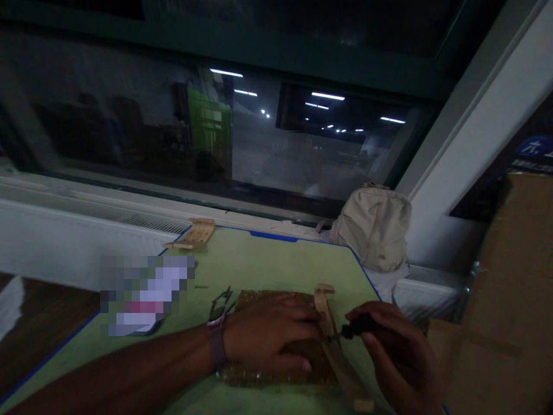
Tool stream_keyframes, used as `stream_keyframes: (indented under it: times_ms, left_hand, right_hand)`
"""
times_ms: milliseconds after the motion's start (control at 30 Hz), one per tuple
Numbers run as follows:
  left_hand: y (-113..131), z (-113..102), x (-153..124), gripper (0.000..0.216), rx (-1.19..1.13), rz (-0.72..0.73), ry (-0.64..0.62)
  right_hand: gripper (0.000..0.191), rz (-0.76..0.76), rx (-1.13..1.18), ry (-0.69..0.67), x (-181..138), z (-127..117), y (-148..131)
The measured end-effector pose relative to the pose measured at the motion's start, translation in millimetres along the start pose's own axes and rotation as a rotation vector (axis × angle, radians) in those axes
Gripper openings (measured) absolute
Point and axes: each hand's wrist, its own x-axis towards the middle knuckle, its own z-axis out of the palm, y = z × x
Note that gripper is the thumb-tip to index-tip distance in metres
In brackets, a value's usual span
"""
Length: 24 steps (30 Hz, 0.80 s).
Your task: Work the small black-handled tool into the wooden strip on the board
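Note:
My left hand [272, 334] lies palm down with fingers spread over a brown, tape-covered cardboard piece [254, 377]. Its fingertips touch the edge of a narrow curved wooden piece [349, 377], which runs along the cardboard's right side. In my right hand [397, 351] is a black-handled screwdriver [359, 327], gripped between thumb and fingers. Its thin shaft points left, and the tip meets the wood near its middle. Just beyond my left wrist lie several thin dark metal pieces [222, 300], too blurred to name.
The pale green table [276, 259] has a blue edge. Another wooden piece [194, 233] lies at its far left corner, and a phone [149, 328], partly blurred out, lies at left. A beige backpack [374, 227] sits by the window; a large cardboard box [505, 300] stands at right.

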Motion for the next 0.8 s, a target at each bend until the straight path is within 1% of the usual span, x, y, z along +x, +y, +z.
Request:
stream_keyframes:
  times_ms: [133, 200, 300, 400, 500, 600, 667, 733, 800]
  left_hand:
    - [-1, 1, 0, 0.04, 0.016, 0.019, 0.001]
    - [-2, 2, 0, 0.038, 0.027, 0.019, 0.004]
    - [-4, 4, 0, 0.038, 0.037, 0.01, 0.004]
    - [-5, 6, -1, 0.04, 0.041, 0.032, 0.022]
    - [-4, 5, -1, 0.041, 0.04, 0.039, 0.03]
    - [-1, 1, -1, 0.042, 0.013, 0.003, 0.003]
    - [0, -1, -1, 0.043, -0.013, -0.013, -0.02]
    - [1, -3, -1, 0.044, -0.023, -0.022, -0.027]
    - [2, -4, -1, 0.046, -0.026, -0.04, -0.042]
  right_hand:
    - [0.034, -0.001, -0.019, 0.07, 5, 2, 0]
    - [0.03, -0.004, -0.04, 0.077, 1, 0, 2]
    - [0.026, -0.003, -0.097, 0.025, -7, -6, 6]
    - [0.027, -0.014, -0.175, -0.075, -13, -13, 7]
    - [0.032, -0.001, -0.152, -0.115, -9, -11, 4]
    - [0.034, 0.026, -0.032, 0.027, 1, -3, 2]
    - [0.036, 0.05, -0.028, 0.122, 5, 1, 3]
    - [0.035, 0.031, -0.046, 0.165, 4, 2, 5]
    - [0.026, 0.015, -0.074, 0.152, 1, 0, 6]
